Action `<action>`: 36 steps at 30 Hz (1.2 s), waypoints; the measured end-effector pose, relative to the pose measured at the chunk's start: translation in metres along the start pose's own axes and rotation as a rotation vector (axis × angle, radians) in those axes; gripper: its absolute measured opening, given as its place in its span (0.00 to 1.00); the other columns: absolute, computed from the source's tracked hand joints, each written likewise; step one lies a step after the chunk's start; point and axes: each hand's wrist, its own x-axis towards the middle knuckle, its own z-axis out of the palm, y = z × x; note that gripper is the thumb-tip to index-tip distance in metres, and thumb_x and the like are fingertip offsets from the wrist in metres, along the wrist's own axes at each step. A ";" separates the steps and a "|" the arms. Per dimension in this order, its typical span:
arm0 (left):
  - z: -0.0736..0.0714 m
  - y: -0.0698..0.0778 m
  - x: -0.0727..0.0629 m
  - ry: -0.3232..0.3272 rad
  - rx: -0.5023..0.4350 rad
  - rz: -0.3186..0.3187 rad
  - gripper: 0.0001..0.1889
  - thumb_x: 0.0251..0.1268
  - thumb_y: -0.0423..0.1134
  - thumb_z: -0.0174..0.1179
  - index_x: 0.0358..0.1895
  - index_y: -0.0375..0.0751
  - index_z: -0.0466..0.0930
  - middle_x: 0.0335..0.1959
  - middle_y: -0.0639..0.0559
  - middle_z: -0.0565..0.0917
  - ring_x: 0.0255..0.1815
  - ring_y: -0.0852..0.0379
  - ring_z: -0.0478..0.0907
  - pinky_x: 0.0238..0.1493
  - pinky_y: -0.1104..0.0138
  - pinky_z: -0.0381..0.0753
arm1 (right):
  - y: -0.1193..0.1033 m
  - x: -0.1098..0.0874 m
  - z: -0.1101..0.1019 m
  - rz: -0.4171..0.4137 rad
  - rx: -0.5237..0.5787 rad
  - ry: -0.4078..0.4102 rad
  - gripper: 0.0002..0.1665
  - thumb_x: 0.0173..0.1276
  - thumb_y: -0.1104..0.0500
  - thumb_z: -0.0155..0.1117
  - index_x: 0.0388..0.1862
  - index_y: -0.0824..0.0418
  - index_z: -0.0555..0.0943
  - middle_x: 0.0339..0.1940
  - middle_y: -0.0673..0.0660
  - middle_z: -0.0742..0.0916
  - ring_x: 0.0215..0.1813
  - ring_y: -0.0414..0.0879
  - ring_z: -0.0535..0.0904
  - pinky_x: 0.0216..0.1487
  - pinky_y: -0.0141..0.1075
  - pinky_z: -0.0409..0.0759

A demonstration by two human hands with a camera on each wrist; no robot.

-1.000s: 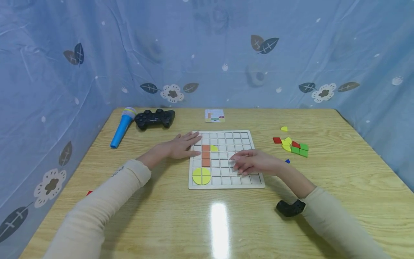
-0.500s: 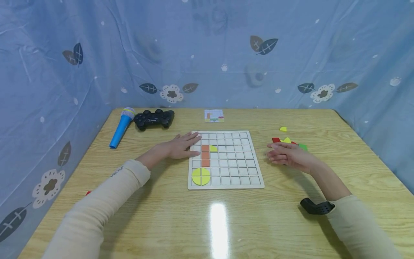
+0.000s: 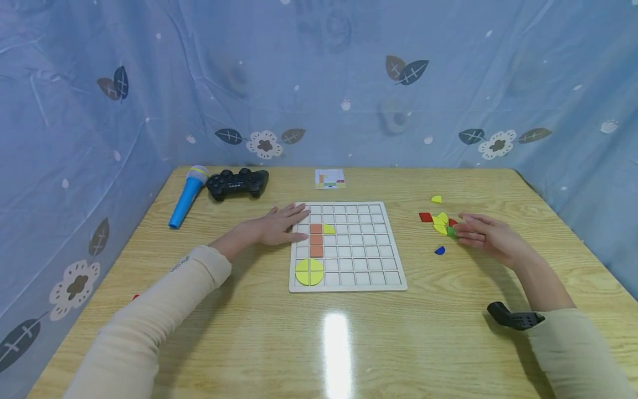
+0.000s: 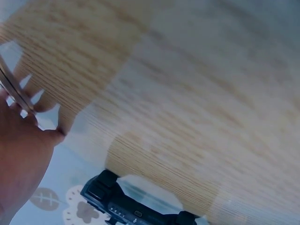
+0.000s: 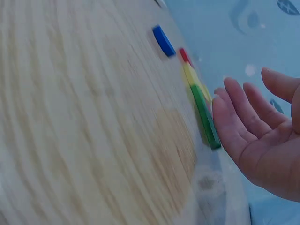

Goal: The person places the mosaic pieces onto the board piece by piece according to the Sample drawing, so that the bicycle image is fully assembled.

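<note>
My left hand (image 3: 279,226) rests with spread fingers on the left edge of a white grid board (image 3: 369,285). In the left wrist view, its fingers lie along the board's edge. On the board are a column of orange square tiles (image 3: 316,240), a yellow quarter-circle tile (image 3: 329,228) and a yellow circle (image 3: 309,272) of quarter pieces. My right hand (image 3: 490,237) hovers with relaxed fingers and thumb apart beside the green tiles (image 5: 205,117), partly covering them in the head view. It holds nothing. Near it lie yellow tiles (image 3: 441,224), red tiles (image 3: 426,217) and a blue tile (image 3: 440,250).
A small pattern card (image 3: 330,179) lies behind the board. At the back left are a blue toy microphone (image 3: 185,199) and a black game controller (image 3: 238,184). A lone yellow piece (image 3: 436,199) sits behind the tile pile. A red piece (image 3: 135,297) shows by the left sleeve.
My right hand has moved right, from above the board to the green tiles, uncovering the board's right part and the blue tile. The left hand has stayed in place.
</note>
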 end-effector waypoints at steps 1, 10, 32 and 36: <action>0.000 0.000 0.000 0.000 0.003 0.000 0.40 0.73 0.63 0.39 0.77 0.50 0.35 0.77 0.50 0.36 0.76 0.48 0.30 0.70 0.45 0.32 | 0.000 -0.001 -0.003 0.000 0.002 0.013 0.13 0.77 0.57 0.48 0.58 0.55 0.70 0.45 0.50 0.85 0.48 0.40 0.81 0.49 0.33 0.79; 0.000 0.000 0.000 0.003 0.004 0.004 0.40 0.72 0.62 0.40 0.77 0.49 0.35 0.77 0.50 0.36 0.76 0.48 0.30 0.70 0.45 0.33 | 0.000 -0.007 -0.019 -0.009 -0.004 0.113 0.16 0.75 0.57 0.53 0.58 0.56 0.67 0.42 0.47 0.86 0.45 0.38 0.82 0.46 0.32 0.80; 0.000 0.001 0.001 -0.003 -0.004 0.003 0.40 0.72 0.63 0.40 0.77 0.50 0.34 0.77 0.50 0.35 0.76 0.49 0.29 0.70 0.46 0.31 | 0.004 -0.016 -0.015 -0.038 -0.776 0.113 0.33 0.72 0.57 0.58 0.69 0.72 0.61 0.54 0.63 0.78 0.43 0.31 0.77 0.37 0.36 0.80; 0.000 0.001 0.000 -0.003 -0.002 0.001 0.40 0.72 0.62 0.40 0.77 0.49 0.34 0.77 0.50 0.35 0.76 0.48 0.29 0.70 0.45 0.31 | 0.006 -0.017 -0.013 -0.077 -0.849 0.076 0.34 0.70 0.56 0.61 0.68 0.71 0.64 0.57 0.72 0.76 0.44 0.29 0.75 0.37 0.35 0.80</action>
